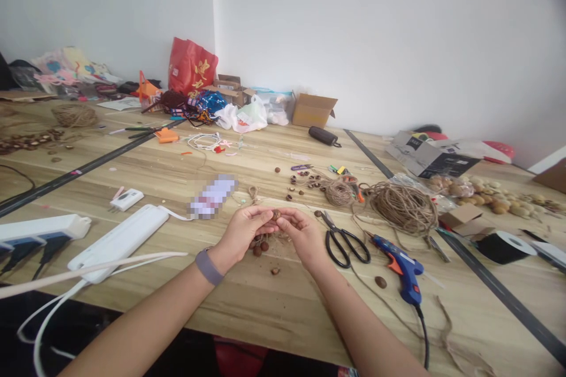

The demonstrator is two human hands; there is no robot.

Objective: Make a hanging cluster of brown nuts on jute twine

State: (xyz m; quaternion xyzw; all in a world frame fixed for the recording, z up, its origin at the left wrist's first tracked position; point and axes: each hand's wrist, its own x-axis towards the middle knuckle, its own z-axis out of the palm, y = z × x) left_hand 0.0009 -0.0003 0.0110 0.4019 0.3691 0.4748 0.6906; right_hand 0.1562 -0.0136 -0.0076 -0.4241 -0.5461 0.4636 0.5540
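Observation:
At the middle of the table my left hand [245, 230] and my right hand [303, 235] meet, fingers closed, pinching a small round brown nut [276, 215] between the thumbs and fingertips. Below the fingers hang or lie several more brown nuts [260, 247], partly covered by my hands. A loop of jute twine [253, 191] shows just beyond my left hand. Black-handled scissors [345, 241] lie beside my right hand, and a blue glue gun [400, 271] rests farther right with its cord running to the table's front edge.
A coil of jute rope [404, 206] and a smaller twine ball [339, 193] lie right of centre, near scattered nut shells [309, 178]. On the left are a white power strip [117, 241] and a blurred phone [212, 195]. Boxes and bags, including a red bag [192, 68], line the wall.

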